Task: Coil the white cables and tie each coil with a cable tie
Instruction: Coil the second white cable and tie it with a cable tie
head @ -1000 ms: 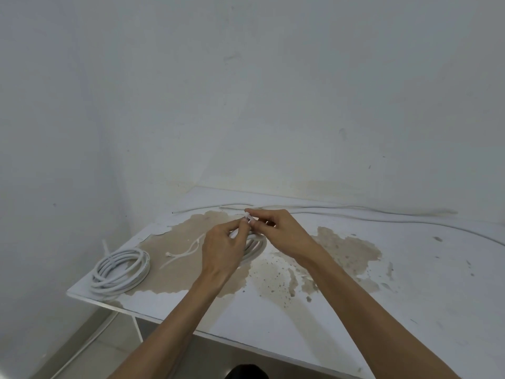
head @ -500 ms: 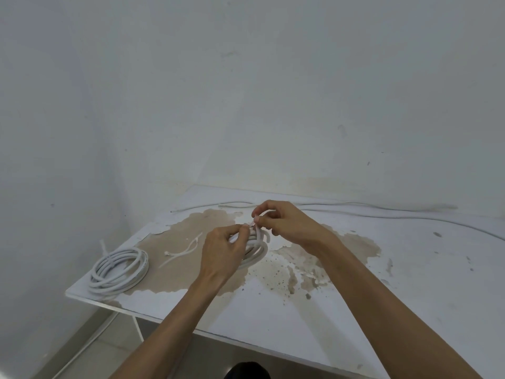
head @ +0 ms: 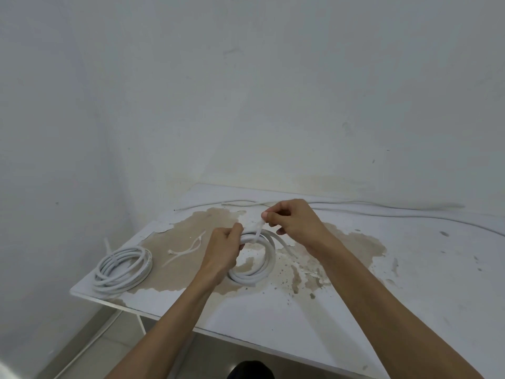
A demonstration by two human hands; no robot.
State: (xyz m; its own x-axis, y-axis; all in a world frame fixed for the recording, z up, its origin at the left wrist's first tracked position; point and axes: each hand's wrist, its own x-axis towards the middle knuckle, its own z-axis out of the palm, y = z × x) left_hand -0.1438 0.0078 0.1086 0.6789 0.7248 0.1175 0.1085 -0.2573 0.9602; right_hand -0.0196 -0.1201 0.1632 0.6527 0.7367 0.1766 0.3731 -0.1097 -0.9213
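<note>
A white painted table (head: pixel 355 305) with large brown patches where the paint has worn off stands in the corner of a white-walled room, its near edge crossing the lower part of the view. Along its far edge, close to the wall, two long uncoiled white cables (head: pixel 382 207) run side by side from the middle of the table out to the right. Near the left front corner lies a flat coil of white cable (head: pixel 123 265), with a thin white strip standing up just behind it. In the middle of the table, between the two forearms, is a second, smaller white cable coil (head: pixel 257 266), tilted with its far side lifted. The left hand (head: pixel 222 248) grips that lifted far side with curled fingers. The right hand (head: pixel 291 221) pinches, between thumb and forefinger, the upper end of a thin white cable tie (head: pixel 258 229) that rises from the coil's top. Between the two coils a few loose white cable ties (head: pixel 185 248) lie on a brown patch.
</note>
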